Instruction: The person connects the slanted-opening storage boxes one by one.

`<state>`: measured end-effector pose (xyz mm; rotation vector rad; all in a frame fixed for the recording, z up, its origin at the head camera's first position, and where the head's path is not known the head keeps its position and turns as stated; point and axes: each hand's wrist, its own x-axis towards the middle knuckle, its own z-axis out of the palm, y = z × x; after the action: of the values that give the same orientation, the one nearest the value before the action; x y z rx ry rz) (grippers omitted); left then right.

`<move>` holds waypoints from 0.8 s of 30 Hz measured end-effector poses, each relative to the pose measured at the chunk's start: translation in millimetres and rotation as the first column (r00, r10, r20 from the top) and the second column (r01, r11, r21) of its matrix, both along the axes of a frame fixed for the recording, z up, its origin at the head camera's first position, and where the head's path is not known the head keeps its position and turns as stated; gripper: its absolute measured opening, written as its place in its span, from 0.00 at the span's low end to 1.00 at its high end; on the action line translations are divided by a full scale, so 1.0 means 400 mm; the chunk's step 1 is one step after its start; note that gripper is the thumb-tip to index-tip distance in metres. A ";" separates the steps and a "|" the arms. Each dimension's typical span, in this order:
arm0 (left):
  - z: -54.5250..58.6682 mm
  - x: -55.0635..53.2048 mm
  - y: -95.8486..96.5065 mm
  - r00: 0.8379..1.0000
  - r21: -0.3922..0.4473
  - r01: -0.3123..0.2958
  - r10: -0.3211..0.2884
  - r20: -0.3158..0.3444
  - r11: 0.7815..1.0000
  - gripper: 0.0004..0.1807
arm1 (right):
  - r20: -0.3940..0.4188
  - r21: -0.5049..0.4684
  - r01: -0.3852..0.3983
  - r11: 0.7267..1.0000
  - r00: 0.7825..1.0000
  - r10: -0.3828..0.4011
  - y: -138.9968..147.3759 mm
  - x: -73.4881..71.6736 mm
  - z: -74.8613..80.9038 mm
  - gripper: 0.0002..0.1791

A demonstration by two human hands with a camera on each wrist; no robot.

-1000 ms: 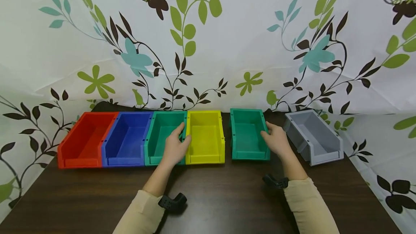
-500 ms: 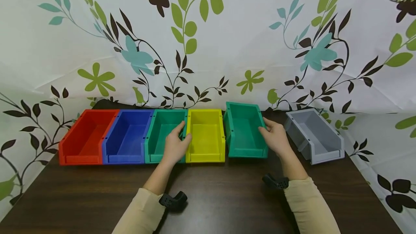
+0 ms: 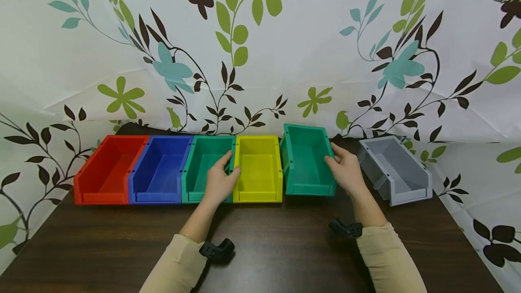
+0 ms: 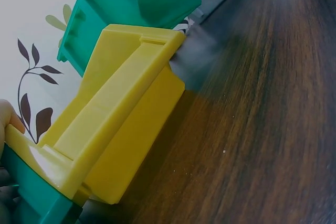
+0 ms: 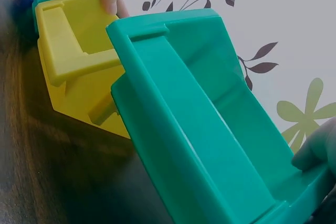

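Observation:
My right hand [image 3: 345, 168] pinches the right wall of a green plastic storage bin [image 3: 309, 190], thumb inside and fingers outside. This bin is raised and slightly tilted, its left wall close beside the yellow bin [image 3: 258, 197]. In the right wrist view, the raised green bin [image 5: 194, 124] overlaps the corner of the yellow bin [image 5: 58, 40]. My left hand [image 3: 220, 182] grips the walls where the yellow bin meets a second green bin [image 3: 197, 197], with the thumb on the yellow side. Both bins stand side by side on the table.
A blue bin [image 3: 155, 198] and a red bin [image 3: 101, 198] continue the row leftward. At the right, a grey bin [image 3: 411, 197] sits angled and apart. The dark wooden table [image 3: 277, 248] ends at a leaf-patterned cloth [image 3: 268, 76] behind the bins.
My right hand has lifted the right green bin and moved it left toward the yellow bin, narrowing the gap. My left hand keeps its place on the row.

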<state>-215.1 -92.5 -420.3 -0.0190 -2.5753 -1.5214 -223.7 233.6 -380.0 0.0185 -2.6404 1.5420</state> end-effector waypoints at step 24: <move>-0.003 -0.001 -0.002 1.000 -0.010 0.024 -0.024 -0.011 1.000 0.33 | -0.101 0.313 0.030 0.949 0.995 0.002 -0.037 0.032 0.042 0.31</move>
<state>-215.3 -93.4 -421.6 -0.0592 -2.5826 -1.5128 -210.9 218.8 -363.1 0.0945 -2.7660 1.0682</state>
